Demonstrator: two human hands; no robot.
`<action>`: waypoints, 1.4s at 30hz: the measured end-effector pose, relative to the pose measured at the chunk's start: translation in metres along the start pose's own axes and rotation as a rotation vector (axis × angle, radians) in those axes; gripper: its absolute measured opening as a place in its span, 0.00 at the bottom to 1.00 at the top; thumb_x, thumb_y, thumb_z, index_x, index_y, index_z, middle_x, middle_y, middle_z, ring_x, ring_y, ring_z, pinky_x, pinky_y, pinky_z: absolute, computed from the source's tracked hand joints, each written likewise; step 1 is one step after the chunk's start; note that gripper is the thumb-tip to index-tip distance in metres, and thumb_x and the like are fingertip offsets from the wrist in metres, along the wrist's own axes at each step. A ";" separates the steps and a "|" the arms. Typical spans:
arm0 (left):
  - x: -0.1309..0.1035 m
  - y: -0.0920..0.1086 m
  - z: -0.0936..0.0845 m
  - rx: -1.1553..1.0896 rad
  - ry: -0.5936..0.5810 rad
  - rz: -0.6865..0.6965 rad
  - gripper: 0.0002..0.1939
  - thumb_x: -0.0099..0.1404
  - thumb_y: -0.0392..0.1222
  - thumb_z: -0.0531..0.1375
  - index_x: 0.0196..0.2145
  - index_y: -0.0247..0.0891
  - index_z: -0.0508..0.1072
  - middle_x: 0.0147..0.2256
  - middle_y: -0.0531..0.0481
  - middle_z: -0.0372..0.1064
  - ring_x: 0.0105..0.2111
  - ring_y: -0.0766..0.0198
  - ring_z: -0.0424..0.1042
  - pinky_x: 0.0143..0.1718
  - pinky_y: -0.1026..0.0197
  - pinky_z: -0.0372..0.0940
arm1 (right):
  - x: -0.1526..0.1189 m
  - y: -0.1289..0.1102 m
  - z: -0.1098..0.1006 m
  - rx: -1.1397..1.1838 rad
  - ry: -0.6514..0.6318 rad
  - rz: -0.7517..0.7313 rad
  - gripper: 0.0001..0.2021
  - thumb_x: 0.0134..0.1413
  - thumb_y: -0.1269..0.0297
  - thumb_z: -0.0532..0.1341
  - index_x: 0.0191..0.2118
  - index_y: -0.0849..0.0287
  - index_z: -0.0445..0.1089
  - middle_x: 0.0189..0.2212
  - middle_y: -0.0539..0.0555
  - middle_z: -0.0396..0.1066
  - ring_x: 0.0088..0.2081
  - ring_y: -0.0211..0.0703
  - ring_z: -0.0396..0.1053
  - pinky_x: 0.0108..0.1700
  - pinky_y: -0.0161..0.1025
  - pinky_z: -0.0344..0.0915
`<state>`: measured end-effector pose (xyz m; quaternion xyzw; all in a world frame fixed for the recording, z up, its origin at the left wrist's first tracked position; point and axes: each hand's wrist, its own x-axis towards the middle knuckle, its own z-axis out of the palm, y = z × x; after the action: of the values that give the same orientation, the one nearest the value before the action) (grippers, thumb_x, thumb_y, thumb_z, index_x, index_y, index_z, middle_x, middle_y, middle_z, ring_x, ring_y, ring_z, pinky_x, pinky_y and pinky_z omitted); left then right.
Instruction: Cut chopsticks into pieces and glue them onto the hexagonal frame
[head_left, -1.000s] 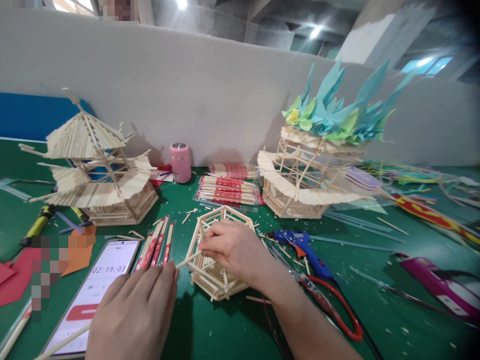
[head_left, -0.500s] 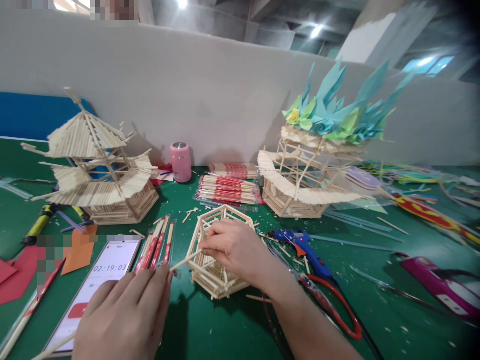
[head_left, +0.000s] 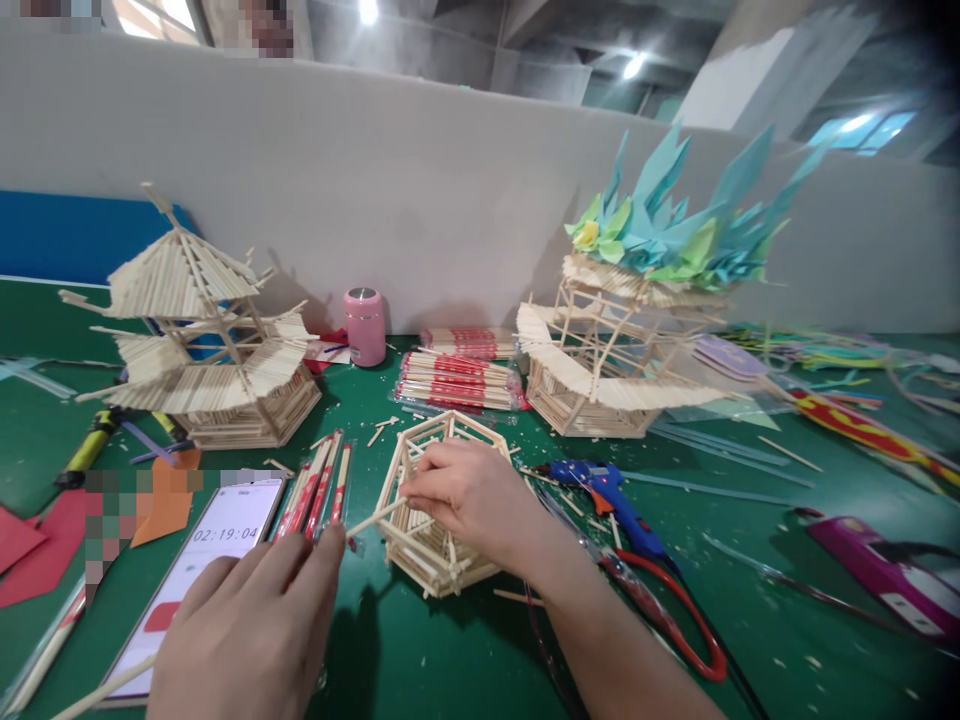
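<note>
An eight-sided frame of wooden sticks (head_left: pixel 442 575) stands on the green table. My right hand (head_left: pixel 469 495) reaches over it and pinches one end of a thin wooden stick (head_left: pixel 375 515). The stick slants down left across the frame's left edge to my left hand (head_left: pixel 251 620), whose fingertips are closed at its other end. Another stick (head_left: pixel 105 690) sticks out to the left from under my left hand, over the phone (head_left: pixel 225 540). My left palm is hidden from view.
Stick pavilions stand at the left (head_left: pixel 217 390) and right (head_left: pixel 592 390), the latter topped with blue paper. Between them are a pink bottle (head_left: pixel 365 328) and packed sticks (head_left: pixel 457 380). A blue glue gun (head_left: pixel 607 490) and red-handled tool (head_left: pixel 709 655) lie right of the frame.
The view has shifted slightly. Both hands keep their hold on the thin stick, with little visible movement. The phone's timer has gone from 02:19:03 to 02:19:04.
</note>
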<state>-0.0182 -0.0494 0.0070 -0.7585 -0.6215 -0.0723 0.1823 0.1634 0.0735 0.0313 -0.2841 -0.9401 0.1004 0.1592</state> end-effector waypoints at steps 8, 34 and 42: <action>0.004 0.001 -0.003 0.005 -0.024 -0.004 0.17 0.66 0.35 0.45 0.40 0.35 0.73 0.27 0.47 0.69 0.27 0.56 0.70 0.29 0.55 0.57 | -0.005 -0.002 -0.007 0.019 -0.013 0.032 0.11 0.53 0.69 0.63 0.44 0.58 0.73 0.33 0.52 0.73 0.37 0.43 0.68 0.37 0.36 0.61; 0.001 -0.002 -0.001 0.014 -0.062 0.014 0.17 0.65 0.35 0.46 0.41 0.34 0.73 0.28 0.46 0.69 0.27 0.56 0.70 0.29 0.54 0.57 | 0.004 -0.003 0.001 0.011 -0.006 0.000 0.05 0.53 0.68 0.62 0.34 0.57 0.77 0.29 0.51 0.71 0.33 0.40 0.66 0.33 0.36 0.58; -0.002 -0.006 0.000 0.060 -0.059 0.022 0.19 0.66 0.36 0.43 0.43 0.35 0.73 0.28 0.45 0.70 0.28 0.55 0.70 0.29 0.54 0.56 | -0.003 -0.001 -0.012 0.041 -0.034 0.065 0.09 0.52 0.69 0.64 0.41 0.59 0.75 0.33 0.52 0.72 0.37 0.43 0.68 0.38 0.37 0.61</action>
<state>-0.0241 -0.0505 0.0077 -0.7613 -0.6200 -0.0293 0.1876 0.1698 0.0721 0.0424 -0.3096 -0.9307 0.1295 0.1456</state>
